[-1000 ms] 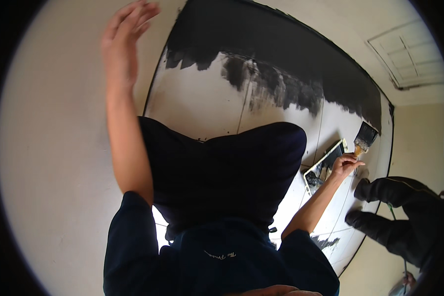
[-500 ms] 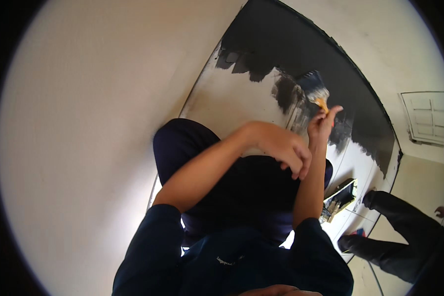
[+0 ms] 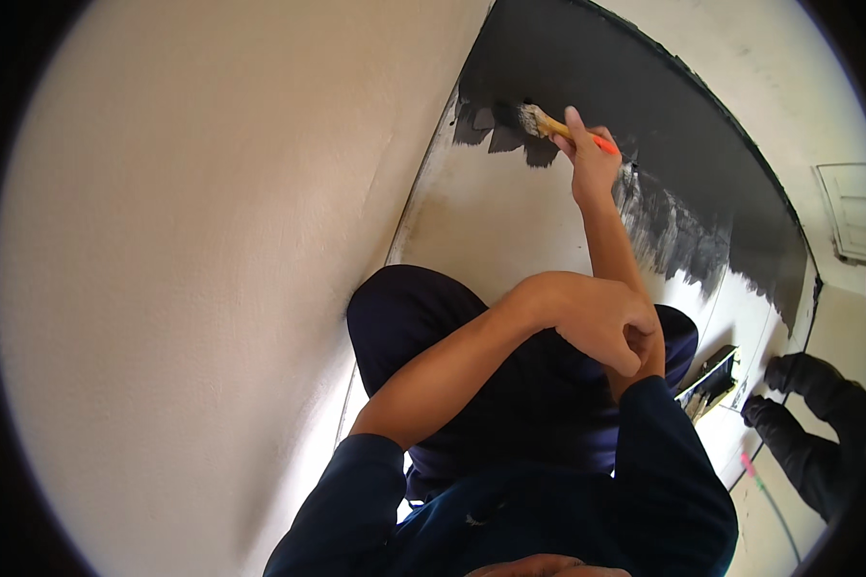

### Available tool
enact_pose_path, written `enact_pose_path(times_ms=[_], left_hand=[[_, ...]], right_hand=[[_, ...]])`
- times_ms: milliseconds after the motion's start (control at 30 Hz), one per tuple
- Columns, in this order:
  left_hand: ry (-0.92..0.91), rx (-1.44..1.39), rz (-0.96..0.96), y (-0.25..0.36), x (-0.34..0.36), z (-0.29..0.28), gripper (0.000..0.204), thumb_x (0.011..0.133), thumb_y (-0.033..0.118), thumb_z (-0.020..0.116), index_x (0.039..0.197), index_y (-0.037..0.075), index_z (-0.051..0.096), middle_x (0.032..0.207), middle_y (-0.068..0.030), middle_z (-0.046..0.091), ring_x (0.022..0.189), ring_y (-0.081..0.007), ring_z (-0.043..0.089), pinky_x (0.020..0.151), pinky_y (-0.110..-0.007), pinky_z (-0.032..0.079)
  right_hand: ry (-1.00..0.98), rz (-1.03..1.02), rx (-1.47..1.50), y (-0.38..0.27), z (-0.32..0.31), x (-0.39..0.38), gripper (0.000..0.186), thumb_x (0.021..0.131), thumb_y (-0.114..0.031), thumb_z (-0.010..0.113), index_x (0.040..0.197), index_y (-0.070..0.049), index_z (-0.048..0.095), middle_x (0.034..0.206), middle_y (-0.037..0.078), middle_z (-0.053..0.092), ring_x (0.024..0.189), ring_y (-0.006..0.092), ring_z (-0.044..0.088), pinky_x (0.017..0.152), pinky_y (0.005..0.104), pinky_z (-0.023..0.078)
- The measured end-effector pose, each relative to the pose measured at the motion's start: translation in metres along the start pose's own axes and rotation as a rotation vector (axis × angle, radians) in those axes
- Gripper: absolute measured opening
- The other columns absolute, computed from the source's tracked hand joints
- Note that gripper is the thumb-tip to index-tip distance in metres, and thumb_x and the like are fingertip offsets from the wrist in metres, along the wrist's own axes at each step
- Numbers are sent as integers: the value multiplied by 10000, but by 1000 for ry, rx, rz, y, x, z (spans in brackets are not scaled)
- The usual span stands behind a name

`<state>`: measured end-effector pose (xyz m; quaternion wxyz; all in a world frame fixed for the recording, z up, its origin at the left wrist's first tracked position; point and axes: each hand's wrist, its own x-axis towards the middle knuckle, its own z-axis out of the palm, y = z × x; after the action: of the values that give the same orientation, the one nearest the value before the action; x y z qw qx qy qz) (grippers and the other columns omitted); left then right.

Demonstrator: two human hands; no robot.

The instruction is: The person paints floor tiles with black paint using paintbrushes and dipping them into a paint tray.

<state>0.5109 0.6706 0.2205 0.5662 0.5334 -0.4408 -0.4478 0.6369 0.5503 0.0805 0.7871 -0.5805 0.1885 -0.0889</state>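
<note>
A paintbrush (image 3: 551,126) meets the ragged edge of dark paint (image 3: 664,106) on a pale tiled floor (image 3: 496,216), gripped in the right hand (image 3: 597,168); the left hand (image 3: 608,327), half-curled with a gap at the thumb, crosses the right forearm. Another person's dark-trousered legs (image 3: 813,438) appear at right, near a paint tray (image 3: 708,375).

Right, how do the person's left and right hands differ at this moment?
The right hand grips a brush; the left hand is loosely curled, with nothing visible in it.
The right hand reaches out by the dark paint; the left hand is nearer the body, overlapping the right arm in view.
Both hands are bare.
</note>
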Motion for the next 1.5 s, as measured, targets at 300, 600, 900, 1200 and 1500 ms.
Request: enact_pose_path(times_ms=[300, 600, 900, 1200, 1500], left_hand=[[0, -50, 27, 4, -11, -7, 255, 785, 201, 665, 945, 17, 738, 900, -80, 778, 772, -206, 703, 735, -334, 557], [120, -93, 75, 9, -27, -23, 190, 794, 154, 690, 917, 13, 719, 815, -79, 734, 723, -161, 691, 690, -316, 531], [134, -130, 135, 2, -25, -24, 182, 788, 141, 689, 905, 2, 708, 748, -54, 677, 654, -141, 622, 631, -294, 490], [134, -100, 134, -4, -24, -24, 207, 749, 157, 690, 891, 8, 712, 732, -57, 639, 633, -160, 589, 588, -310, 454], [146, -74, 130, -3, -24, -24, 185, 761, 167, 689, 874, 23, 713, 739, -68, 647, 643, -173, 600, 596, -320, 460]], right_hand=[[-224, -333, -346, 2, 68, 8, 393, 831, -208, 939, 774, -1, 609, 837, 134, 776, 744, 112, 723, 694, 236, 567], [-131, -511, -459, 23, 98, 25, 407, 811, -247, 953, 787, 0, 631, 710, 67, 708, 636, 69, 583, 612, 248, 498], [-150, -625, -510, 42, 106, 26, 414, 801, -193, 949, 819, 35, 603, 727, 131, 703, 637, 154, 619, 627, 292, 526], [-144, -692, -573, 61, 111, 21, 353, 805, -115, 913, 856, 19, 590, 824, 161, 703, 698, 288, 671, 673, 359, 549], [-178, -751, -595, 78, 115, 15, 257, 812, 4, 848, 904, 34, 610, 954, 158, 739, 803, 256, 746, 734, 328, 606]])
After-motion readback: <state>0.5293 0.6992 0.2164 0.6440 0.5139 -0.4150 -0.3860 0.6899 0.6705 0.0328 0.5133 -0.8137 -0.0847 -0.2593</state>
